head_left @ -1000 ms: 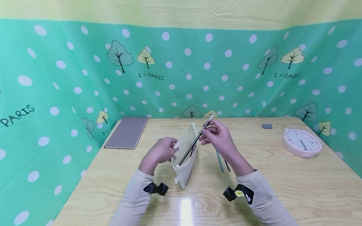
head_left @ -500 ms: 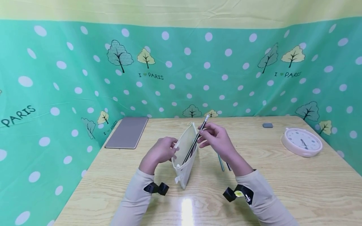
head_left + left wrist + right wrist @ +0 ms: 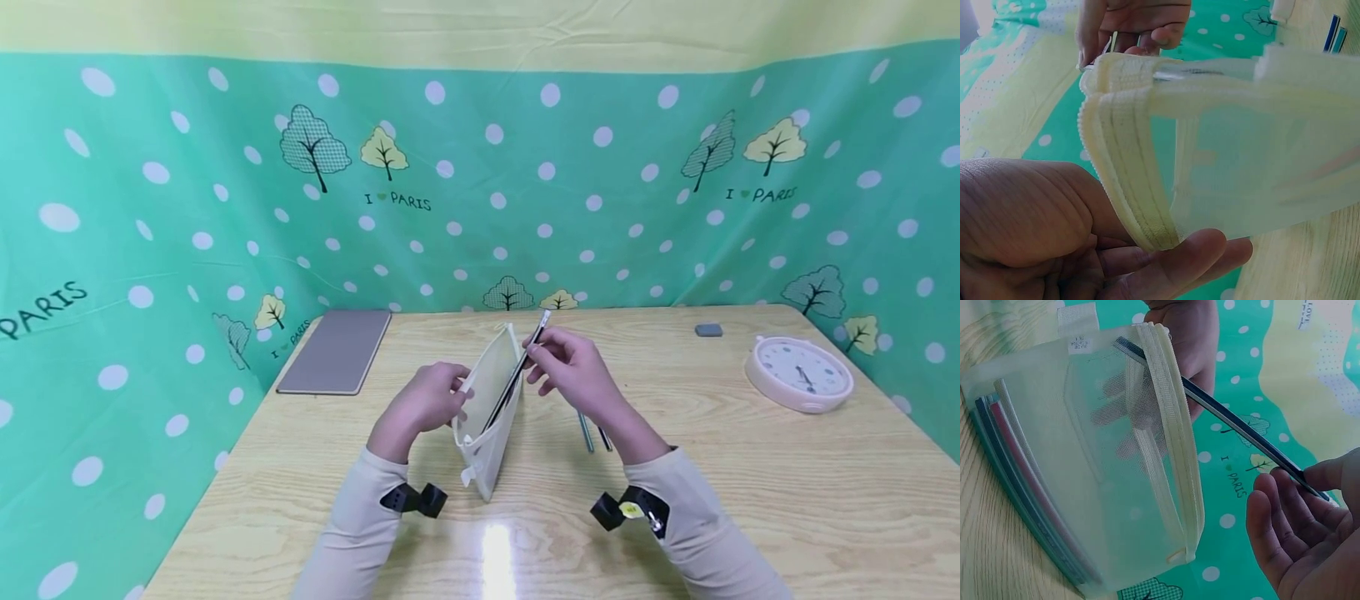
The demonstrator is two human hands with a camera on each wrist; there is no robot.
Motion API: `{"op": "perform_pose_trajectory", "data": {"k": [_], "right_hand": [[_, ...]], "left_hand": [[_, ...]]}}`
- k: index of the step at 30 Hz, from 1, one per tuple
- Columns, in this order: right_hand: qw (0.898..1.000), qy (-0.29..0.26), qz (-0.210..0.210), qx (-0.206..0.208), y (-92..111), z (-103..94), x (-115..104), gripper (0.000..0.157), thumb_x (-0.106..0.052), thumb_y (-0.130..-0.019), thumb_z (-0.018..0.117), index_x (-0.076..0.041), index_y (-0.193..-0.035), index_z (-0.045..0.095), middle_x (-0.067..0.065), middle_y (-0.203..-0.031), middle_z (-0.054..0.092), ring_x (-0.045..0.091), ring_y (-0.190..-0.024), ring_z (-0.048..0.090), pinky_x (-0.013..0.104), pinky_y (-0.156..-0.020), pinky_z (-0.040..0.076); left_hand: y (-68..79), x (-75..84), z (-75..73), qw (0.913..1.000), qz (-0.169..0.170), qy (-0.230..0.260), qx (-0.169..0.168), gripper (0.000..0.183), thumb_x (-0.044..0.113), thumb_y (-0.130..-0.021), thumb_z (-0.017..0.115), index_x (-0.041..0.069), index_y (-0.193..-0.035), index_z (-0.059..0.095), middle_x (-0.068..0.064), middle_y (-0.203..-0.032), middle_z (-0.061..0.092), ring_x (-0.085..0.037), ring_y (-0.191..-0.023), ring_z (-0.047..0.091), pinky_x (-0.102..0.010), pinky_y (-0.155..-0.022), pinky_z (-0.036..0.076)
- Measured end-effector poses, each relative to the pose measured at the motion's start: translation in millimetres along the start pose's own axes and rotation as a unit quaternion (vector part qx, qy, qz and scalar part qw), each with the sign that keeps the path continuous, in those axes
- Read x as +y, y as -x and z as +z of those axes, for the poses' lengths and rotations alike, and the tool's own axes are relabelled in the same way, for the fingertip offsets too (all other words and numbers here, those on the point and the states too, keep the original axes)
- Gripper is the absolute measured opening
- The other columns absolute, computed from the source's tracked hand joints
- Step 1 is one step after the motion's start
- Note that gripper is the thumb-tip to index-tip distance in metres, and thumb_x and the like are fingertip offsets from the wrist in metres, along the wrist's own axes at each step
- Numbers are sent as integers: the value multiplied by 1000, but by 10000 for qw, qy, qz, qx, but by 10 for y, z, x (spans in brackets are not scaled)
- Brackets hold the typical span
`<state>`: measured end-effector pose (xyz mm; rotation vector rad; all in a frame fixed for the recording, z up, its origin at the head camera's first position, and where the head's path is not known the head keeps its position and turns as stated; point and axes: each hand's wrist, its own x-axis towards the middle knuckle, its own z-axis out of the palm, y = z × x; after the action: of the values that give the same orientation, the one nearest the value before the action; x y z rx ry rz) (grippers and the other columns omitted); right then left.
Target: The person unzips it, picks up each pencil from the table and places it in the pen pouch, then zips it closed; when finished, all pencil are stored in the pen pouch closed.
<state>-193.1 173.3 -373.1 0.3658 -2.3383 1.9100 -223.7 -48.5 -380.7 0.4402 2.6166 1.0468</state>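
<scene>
A cream mesh zip pencil pouch (image 3: 491, 462) stands upright on the table with its zip edge spread at the top. My left hand (image 3: 427, 400) holds the left side of its opening between thumb and fingers. A black-and-silver striped pencil (image 3: 1241, 434) slants down into the mouth, its lower end showing through the mesh. Near the white end, my right hand (image 3: 577, 375) pinches this pencil with thumb and fingers. Several pencils (image 3: 1029, 481), dark and reddish, lie along the pouch's bottom. Right of the pouch, a teal pencil (image 3: 585, 432) and a dark pencil (image 3: 604, 439) lie partly hidden under the right hand.
A grey notebook (image 3: 335, 352) lies at the table's back left. Toward the back right are a small grey eraser (image 3: 708, 330) and a round pink clock (image 3: 799, 374). A green dotted curtain (image 3: 480, 192) hangs behind the table.
The right hand has moved slightly left, and the pencil has become steeper, its lower end dropping from the pouch's near rim into the opening. The left hand and pouch have hardly moved.
</scene>
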Motion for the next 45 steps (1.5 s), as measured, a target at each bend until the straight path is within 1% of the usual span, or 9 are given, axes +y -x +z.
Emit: {"op": "perform_pose_trajectory", "data": {"k": [5, 8, 14, 20, 23, 27, 33, 39, 45], "right_hand": [[9998, 178, -127, -22, -10, -8, 20, 20, -3, -104, 56, 16, -110, 62, 20, -93, 71, 12, -71, 67, 28, -59, 60], [9990, 362, -176, -190, -12, 8, 44, 21, -3, -104, 57, 15, -112, 64, 20, -93, 71, 14, -70, 67, 28, -58, 60], [9945, 807, -224, -634, 10, 47, 73, 19, -5, -103, 60, 11, -110, 68, 19, -88, 72, 28, -67, 67, 32, -53, 59], [9892, 1122, -38, -941, 26, 47, 79, 18, -8, -103, 61, 7, -107, 70, 15, -84, 73, 31, -68, 68, 39, -55, 60], [9866, 1280, 6, -1008, 22, 49, 92, 19, -9, -103, 61, 6, -108, 72, 14, -86, 74, 27, -67, 68, 43, -56, 60], [9837, 1523, 0, -960, 10, 51, 94, 23, -10, -103, 61, 6, -114, 73, 13, -87, 75, 19, -66, 66, 41, -56, 60], [9840, 1572, 51, -837, 0, 41, 90, 29, -9, -103, 60, 8, -124, 70, 14, -88, 76, 30, -69, 69, 44, -57, 61], [9851, 1528, 136, -779, -14, -1, 83, 28, -8, -102, 60, 8, -122, 70, 14, -88, 75, 26, -69, 68, 35, -56, 59], [9869, 1536, 57, -481, -28, -165, 55, 25, -7, -103, 60, 7, -120, 71, 13, -90, 74, 18, -70, 67, 33, -58, 60]], "left_hand": [[7, 9, 0, 9999, -54, 111, -18, 33, 0, -100, 61, -7, -133, 62, -18, -106, 73, -18, -70, 73, -31, -62, 61], [8, 11, 3, 9999, -69, 121, -15, 33, 0, -100, 61, -6, -133, 62, -19, -106, 73, -19, -70, 73, -31, -62, 62], [6, 10, 9, 9999, -36, 126, -3, 33, 0, -100, 62, -7, -132, 62, -20, -106, 73, -19, -70, 73, -31, -62, 62], [7, 9, 11, 9999, 5, 101, 12, 31, -1, -99, 62, -6, -130, 64, -17, -103, 74, -19, -69, 73, -31, -61, 62], [8, 11, 7, 10000, 1, 93, 13, 30, -1, -99, 62, -5, -129, 64, -16, -102, 74, -19, -69, 73, -31, -61, 61], [9, 11, 0, 10000, 13, 44, 10, 31, -1, -100, 62, -6, -130, 64, -16, -102, 74, -19, -69, 73, -31, -61, 61], [7, 28, 0, 10000, 4, 79, -15, 33, 0, -100, 62, -6, -132, 62, -18, -103, 73, -19, -69, 72, -30, -61, 61], [8, 18, 4, 10000, 8, 69, -23, 33, 0, -100, 61, -7, -132, 62, -21, -106, 73, -19, -69, 73, -31, -61, 61], [6, 6, 9, 10000, 43, -24, -19, 32, 0, -100, 60, -7, -131, 62, -22, -108, 73, -18, -69, 73, -30, -62, 61]]}}
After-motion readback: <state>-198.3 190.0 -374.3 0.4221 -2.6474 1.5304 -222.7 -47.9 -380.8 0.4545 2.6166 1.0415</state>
